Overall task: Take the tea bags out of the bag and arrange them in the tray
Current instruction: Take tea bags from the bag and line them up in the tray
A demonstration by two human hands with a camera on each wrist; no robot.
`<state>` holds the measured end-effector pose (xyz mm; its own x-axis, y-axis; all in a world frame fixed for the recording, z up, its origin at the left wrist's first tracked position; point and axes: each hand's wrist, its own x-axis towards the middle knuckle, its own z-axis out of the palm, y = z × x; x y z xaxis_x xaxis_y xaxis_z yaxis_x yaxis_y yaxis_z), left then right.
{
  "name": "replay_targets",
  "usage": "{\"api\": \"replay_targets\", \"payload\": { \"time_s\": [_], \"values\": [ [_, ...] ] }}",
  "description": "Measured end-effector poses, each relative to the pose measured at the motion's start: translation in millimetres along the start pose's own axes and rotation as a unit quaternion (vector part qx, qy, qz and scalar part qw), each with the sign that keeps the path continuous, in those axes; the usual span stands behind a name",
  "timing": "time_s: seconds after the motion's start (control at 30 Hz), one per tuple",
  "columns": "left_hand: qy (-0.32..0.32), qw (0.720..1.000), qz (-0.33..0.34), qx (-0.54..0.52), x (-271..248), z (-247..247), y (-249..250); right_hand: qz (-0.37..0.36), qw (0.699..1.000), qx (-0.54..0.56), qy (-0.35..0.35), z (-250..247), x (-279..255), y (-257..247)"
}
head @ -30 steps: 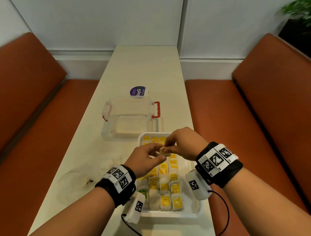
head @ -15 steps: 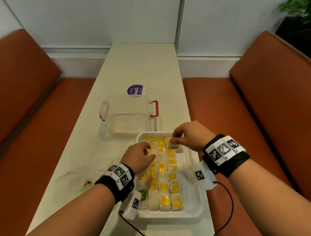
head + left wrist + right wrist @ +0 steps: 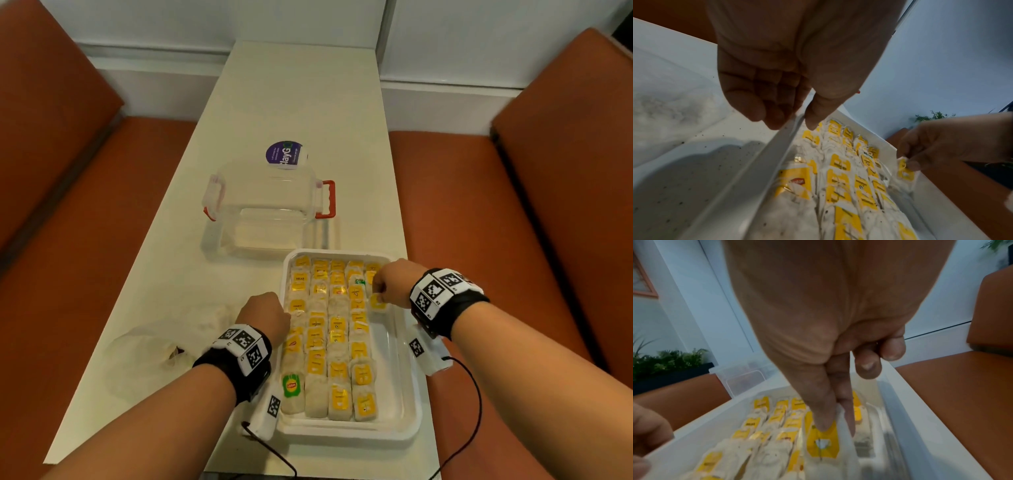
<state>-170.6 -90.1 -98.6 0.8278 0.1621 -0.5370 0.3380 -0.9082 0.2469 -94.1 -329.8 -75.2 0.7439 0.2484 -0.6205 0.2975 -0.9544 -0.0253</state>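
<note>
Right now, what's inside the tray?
The tray holds rows of tea bags filling its left and middle. The right hand pinches one bag over the mostly bare right strip. What lies under the hands is hidden.

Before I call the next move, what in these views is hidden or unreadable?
- Plastic bag contents: head view, crumpled film hides any remaining tea bags.
- Tag print on the tea bag pinched by the right hand: right wrist view, blurred.
- Left hand fingertips: head view, hidden behind the knuckles at the tray rim.

Right hand (image 3: 828, 321) pinches tea bag (image 3: 823, 444) over tray (image 3: 920, 410).
</note>
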Motion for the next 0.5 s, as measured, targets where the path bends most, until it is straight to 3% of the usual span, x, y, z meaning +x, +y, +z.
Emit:
{"api": "replay_targets", "payload": {
  "time_s": [0.5],
  "values": [
    [-0.001,1.0,0.007,0.004,0,-2,-2,0.087,0.984,-0.157,0.024,5,27,-10]
  ]
}}
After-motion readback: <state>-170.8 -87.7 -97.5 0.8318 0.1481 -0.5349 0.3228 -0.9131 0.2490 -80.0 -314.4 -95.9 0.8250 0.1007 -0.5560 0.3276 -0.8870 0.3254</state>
